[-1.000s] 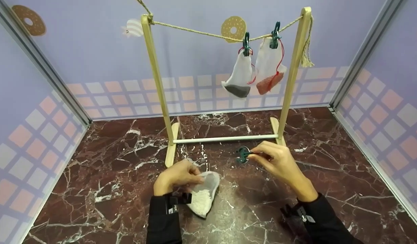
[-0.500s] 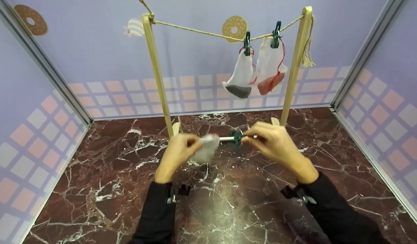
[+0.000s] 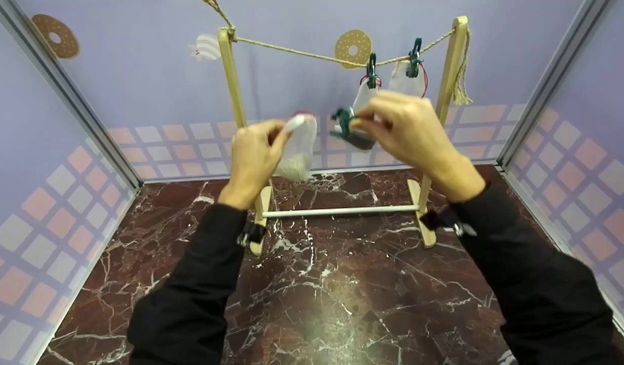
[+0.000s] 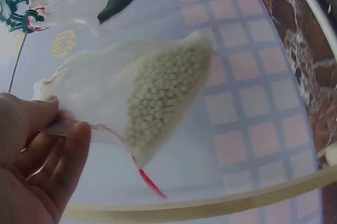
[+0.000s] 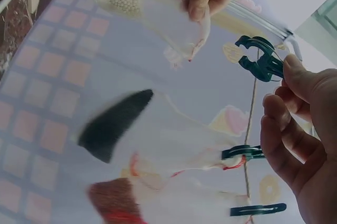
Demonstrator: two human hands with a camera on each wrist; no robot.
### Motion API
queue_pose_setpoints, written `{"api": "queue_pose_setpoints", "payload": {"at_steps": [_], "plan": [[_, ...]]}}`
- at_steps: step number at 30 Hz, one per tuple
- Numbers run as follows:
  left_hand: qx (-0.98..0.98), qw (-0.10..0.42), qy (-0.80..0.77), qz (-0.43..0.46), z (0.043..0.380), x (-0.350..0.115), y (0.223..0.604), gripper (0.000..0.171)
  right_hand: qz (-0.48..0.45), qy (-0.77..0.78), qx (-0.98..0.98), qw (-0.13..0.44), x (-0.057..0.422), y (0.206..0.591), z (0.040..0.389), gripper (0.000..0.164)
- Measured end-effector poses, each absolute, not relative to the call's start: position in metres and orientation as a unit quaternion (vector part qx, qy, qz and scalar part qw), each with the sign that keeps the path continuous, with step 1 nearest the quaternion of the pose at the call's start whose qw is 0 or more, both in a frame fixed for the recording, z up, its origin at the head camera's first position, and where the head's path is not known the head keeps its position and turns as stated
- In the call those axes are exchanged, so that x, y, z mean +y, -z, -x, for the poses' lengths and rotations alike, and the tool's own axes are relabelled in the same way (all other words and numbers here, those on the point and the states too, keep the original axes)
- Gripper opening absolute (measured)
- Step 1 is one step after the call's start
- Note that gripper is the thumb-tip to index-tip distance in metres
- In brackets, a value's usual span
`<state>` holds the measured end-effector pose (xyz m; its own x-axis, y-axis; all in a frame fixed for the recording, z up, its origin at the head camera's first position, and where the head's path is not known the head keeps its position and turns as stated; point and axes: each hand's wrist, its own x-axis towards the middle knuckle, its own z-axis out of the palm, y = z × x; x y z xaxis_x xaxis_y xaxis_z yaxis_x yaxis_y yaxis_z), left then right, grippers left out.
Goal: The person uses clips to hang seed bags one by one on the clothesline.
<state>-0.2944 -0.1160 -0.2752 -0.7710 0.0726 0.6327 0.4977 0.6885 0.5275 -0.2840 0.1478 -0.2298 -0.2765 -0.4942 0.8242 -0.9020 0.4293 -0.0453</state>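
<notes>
My left hand pinches the top edge of a white mesh drawstring bag between thumb and fingers. Small pale beads fill the bag's lower end, and a red cord trails from it in the left wrist view. A dark green clip is held by its handles in my right hand, its jaws parted and gripping nothing. Both hands are raised in front of the rope, below its height in the head view. The bag and the clip are apart.
Two similar bags, one with dark contents and one with reddish contents, hang clipped on the rope's right part. Wooden posts hold the rope, with a white bar low between them. Below is a marbled tabletop.
My left hand has lifted the bag off the tabletop and up toward the rope. The right hand has risen as well, carrying the clip, and now covers part of the hanging bags.
</notes>
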Motion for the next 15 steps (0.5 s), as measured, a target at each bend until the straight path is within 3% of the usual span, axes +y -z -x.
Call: {"api": "queue_pose_setpoints", "payload": {"at_steps": [7, 15], "plan": [[-0.864, 0.329, 0.345, 0.160, 0.306, -0.115, 0.245, 0.018, -0.413, -0.255, -0.772, 0.410, 0.130, 0.197, 0.298, 0.027], [-0.817, 0.422, 0.357, 0.165, 0.317, -0.113, 0.231, 0.016, -0.380, -0.257, -0.776, 0.434, 0.120, 0.176, 0.314, 0.031]]}}
